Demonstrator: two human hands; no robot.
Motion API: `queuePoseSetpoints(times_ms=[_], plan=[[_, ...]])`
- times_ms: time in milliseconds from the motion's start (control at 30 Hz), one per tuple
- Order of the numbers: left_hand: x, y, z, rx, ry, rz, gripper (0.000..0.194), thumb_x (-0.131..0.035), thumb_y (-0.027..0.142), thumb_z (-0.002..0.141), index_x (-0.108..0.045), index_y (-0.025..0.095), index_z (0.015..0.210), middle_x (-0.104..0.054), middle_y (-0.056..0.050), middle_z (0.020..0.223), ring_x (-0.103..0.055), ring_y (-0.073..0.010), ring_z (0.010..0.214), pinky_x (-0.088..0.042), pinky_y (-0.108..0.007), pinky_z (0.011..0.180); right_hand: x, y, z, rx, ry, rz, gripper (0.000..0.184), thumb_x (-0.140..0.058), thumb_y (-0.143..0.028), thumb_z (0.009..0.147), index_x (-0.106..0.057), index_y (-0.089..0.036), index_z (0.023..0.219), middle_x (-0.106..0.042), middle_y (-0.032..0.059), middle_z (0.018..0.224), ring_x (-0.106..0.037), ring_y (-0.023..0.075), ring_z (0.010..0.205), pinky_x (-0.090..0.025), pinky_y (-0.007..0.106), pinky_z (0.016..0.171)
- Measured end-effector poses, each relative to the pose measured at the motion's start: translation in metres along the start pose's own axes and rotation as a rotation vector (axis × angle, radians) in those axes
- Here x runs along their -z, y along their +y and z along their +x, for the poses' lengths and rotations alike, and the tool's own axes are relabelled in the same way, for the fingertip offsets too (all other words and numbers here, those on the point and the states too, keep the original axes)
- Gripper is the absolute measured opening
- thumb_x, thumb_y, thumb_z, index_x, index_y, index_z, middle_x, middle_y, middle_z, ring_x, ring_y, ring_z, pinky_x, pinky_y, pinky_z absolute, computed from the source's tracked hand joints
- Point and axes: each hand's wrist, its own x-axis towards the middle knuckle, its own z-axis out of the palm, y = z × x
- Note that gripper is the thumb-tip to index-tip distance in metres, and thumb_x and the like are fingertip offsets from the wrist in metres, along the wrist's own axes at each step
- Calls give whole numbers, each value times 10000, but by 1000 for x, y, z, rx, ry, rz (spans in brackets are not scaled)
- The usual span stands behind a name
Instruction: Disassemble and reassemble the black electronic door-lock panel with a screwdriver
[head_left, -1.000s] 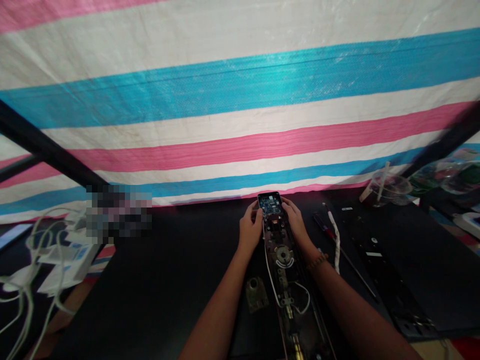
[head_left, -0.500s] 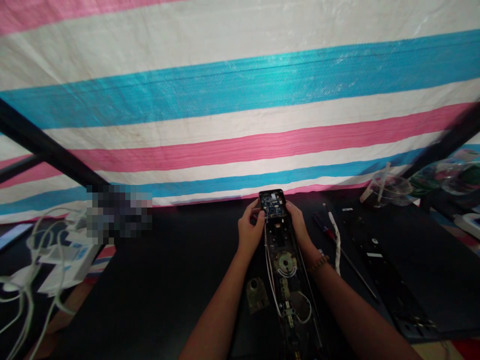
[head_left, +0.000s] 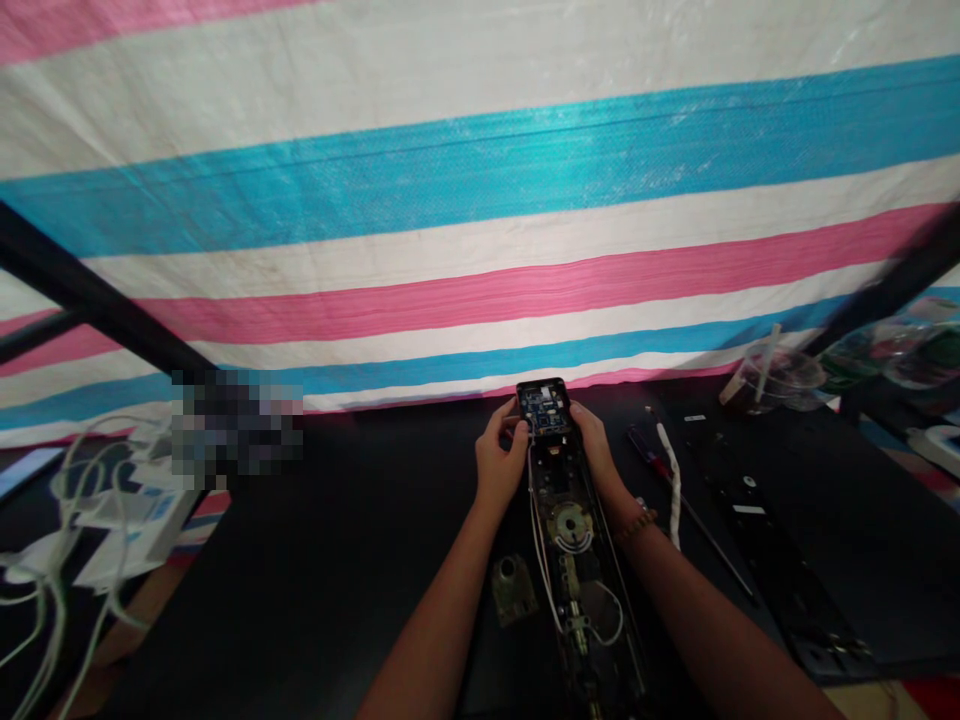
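Note:
A long, narrow opened lock body (head_left: 574, 560) lies lengthwise on the black table (head_left: 337, 540), with a round metal part, white wires and a blue circuit board (head_left: 541, 405) at its far end. My left hand (head_left: 497, 462) grips the left side of that far end, thumb on the board's edge. My right hand (head_left: 596, 450) clasps the right side, with a bead bracelet on its wrist. Both hands are closed round the casing.
A small brass lock piece (head_left: 512, 588) lies left of the lock body. To the right lie a screwdriver (head_left: 651, 460), a white-wrapped rod (head_left: 670, 470) and a long black cover plate (head_left: 765, 540). A plastic cup (head_left: 769, 380) stands at the back right. White cables and boxes (head_left: 90, 520) lie left.
The lock body's far end has shifted slightly with both hands still on it; the hands' grip looks the same. The view dropped a little.

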Motion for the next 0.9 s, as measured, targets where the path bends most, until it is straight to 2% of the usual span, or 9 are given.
queuePoseSetpoints(times_ms=[400, 533, 600, 767, 900], plan=[[-1, -3, 2, 11, -18, -8, 422, -541, 353, 924, -591, 177, 1305, -737, -95, 1054, -687, -195, 893, -530, -311, 784, 2, 5, 2, -20, 18, -32, 318, -596, -479, 823, -715, -185, 854, -746, 38, 879, -641, 206, 810, -509, 327, 772], [-3, -7, 5, 40, -13, -1, 391, -535, 339, 929, -611, 167, 1272, -703, -122, 1182, -681, -212, 980, -534, -337, 842, 4, 12, 5, -14, 116, -52, 348, -626, -431, 802, -710, -204, 1051, -737, 65, 1081, -653, 229, 993, -506, 355, 886], [-4, -10, 6, 53, -9, 8, 379, -538, 339, 929, -622, 160, 1252, -695, -129, 1202, -679, -219, 999, -532, -359, 880, 4, 15, 7, -13, 146, -56, 396, -644, -428, 783, -692, -211, 1111, -727, 73, 1117, -648, 234, 1035, -504, 364, 905], [-5, -14, 7, 67, -6, 25, 347, -526, 329, 935, -641, 164, 1217, -700, -115, 1190, -667, -219, 1056, -508, -370, 956, 4, 15, 8, -44, 113, -56, 383, -672, -437, 761, -721, -183, 1043, -744, 82, 1064, -667, 237, 965, -521, 368, 865], [-5, -17, 8, 68, -16, 8, 351, -531, 333, 934, -636, 165, 1223, -699, -114, 1200, -666, -224, 1081, -507, -377, 972, 5, 14, 5, -30, 131, -60, 397, -681, -428, 775, -739, -184, 1083, -744, 86, 1115, -675, 243, 997, -522, 381, 895]])
